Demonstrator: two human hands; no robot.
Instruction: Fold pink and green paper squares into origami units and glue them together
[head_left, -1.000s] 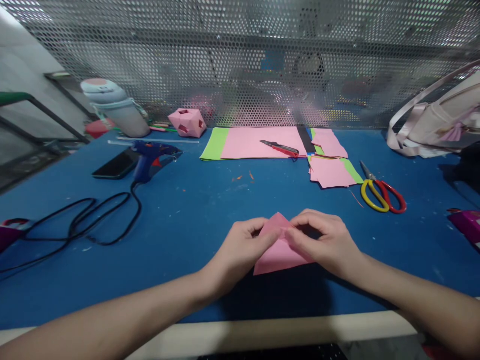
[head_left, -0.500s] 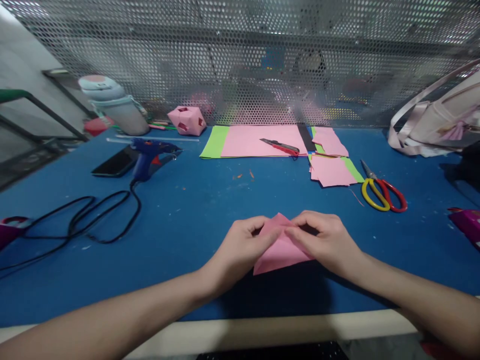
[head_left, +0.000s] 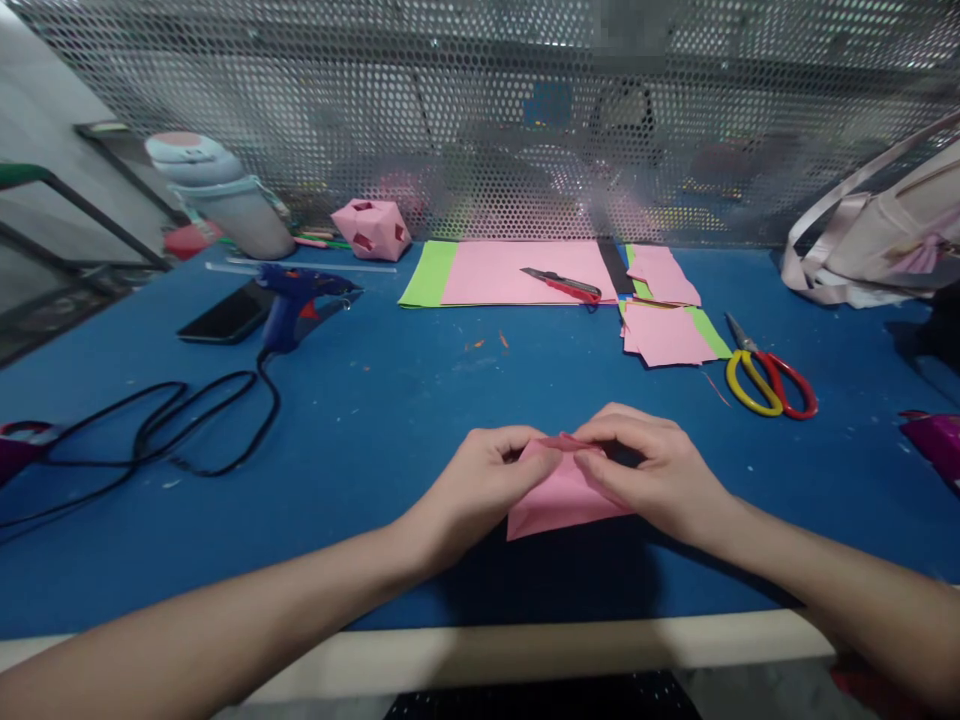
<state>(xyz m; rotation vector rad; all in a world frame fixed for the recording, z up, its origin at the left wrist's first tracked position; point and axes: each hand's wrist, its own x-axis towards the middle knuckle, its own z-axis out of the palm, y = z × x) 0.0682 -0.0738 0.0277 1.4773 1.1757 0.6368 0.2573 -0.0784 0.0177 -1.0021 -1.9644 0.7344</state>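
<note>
Paper piece, pink, thin, partly folded [head_left: 566,500]: lower centre of frame, above a flat blue tabletop [head_left: 397,400]. Left hand [head_left: 484,475]: pinching its left side between thumb and fingers. Right hand [head_left: 660,470]: pinching its right side likewise, thumbs close together. Step in hand, apparently: folding the top edge. Next move seemingly calls for aligned edges, then firm thumb pressure along the crease.
</note>
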